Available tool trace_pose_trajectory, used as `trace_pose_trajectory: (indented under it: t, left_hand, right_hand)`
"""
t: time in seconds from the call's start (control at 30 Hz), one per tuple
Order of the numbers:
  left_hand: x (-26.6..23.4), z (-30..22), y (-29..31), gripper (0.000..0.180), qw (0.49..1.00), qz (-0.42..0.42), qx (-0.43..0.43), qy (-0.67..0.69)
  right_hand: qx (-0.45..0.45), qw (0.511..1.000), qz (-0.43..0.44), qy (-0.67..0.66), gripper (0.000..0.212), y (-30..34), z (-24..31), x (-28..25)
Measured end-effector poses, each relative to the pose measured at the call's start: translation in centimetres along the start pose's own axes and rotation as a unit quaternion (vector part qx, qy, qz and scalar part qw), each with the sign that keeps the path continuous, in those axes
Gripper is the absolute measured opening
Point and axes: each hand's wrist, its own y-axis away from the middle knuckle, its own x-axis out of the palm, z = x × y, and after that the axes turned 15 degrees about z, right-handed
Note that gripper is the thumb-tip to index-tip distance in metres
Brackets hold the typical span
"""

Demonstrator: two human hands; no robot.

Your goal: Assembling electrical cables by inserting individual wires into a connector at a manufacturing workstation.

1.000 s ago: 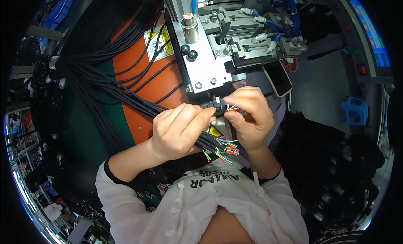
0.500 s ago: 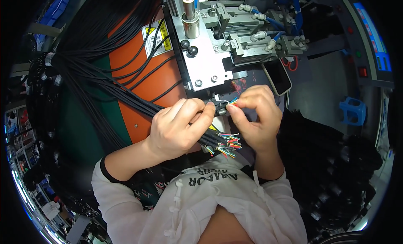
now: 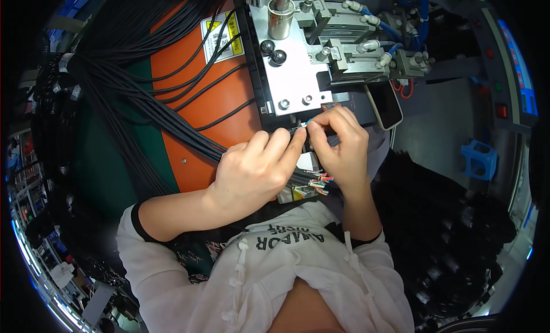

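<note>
My right hand (image 3: 345, 147) pinches thin coloured wires (image 3: 309, 121) between thumb and index finger, just below the front edge of a metal press fixture (image 3: 292, 75). Close against it, my left hand (image 3: 255, 167) is closed, its index fingertip nearly meeting the right thumb; what its fingers grip is hidden. Beneath the left hand lies a bundle of black cables (image 3: 195, 139), whose stripped ends fan out in multicoloured wire tips (image 3: 314, 183) near my shirt. A dark block under the fixture is mostly covered by my fingers.
More black cables (image 3: 123, 75) spread over the orange and green surface (image 3: 197, 112) at left. Pneumatic cylinders (image 3: 358, 61) with blue hoses stand behind the fixture. A phone (image 3: 384, 105) lies right of it. Farther right are a control panel (image 3: 510, 75) and a blue stool (image 3: 480, 160).
Both hands have moved a little away from me, up to the fixture's front edge, with the coloured wires in the right one. The view has shifted slightly, and the left hand covers more of the bundle.
</note>
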Motion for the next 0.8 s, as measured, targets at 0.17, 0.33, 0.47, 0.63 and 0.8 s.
trace_pose_trajectory:
  t: [0.17, 0.33, 0.47, 0.63, 0.8]
  left_hand:
    - [-0.2, -0.5, 0.1, 0.048, 0.999, 0.031, -0.020, -0.018]
    - [0.3, 0.3, -0.5, 0.035, 1.000, -0.016, 0.002, -0.024]
    - [0.3, 0.6, -0.5, 0.026, 0.999, -0.044, 0.007, -0.009]
    - [1.3, 1.0, -0.1, 0.014, 0.993, -0.111, -0.009, 0.025]
    - [1.4, -0.2, 0.1, 0.012, 0.993, -0.109, -0.035, 0.001]
  right_hand:
    - [-0.017, 0.999, -0.012, 0.029, 0.008, 0.4, -0.2, 0.4]
    - [-0.051, 0.996, -0.074, 0.025, 0.006, 0.2, -1.7, 1.8]
    - [0.072, 0.974, -0.036, -0.209, 0.007, 0.4, -1.8, 2.3]
    - [0.090, 0.987, -0.081, -0.103, 0.004, 0.8, -2.2, 3.1]
    - [0.055, 0.989, -0.050, -0.131, 0.007, 2.3, -5.3, 2.1]
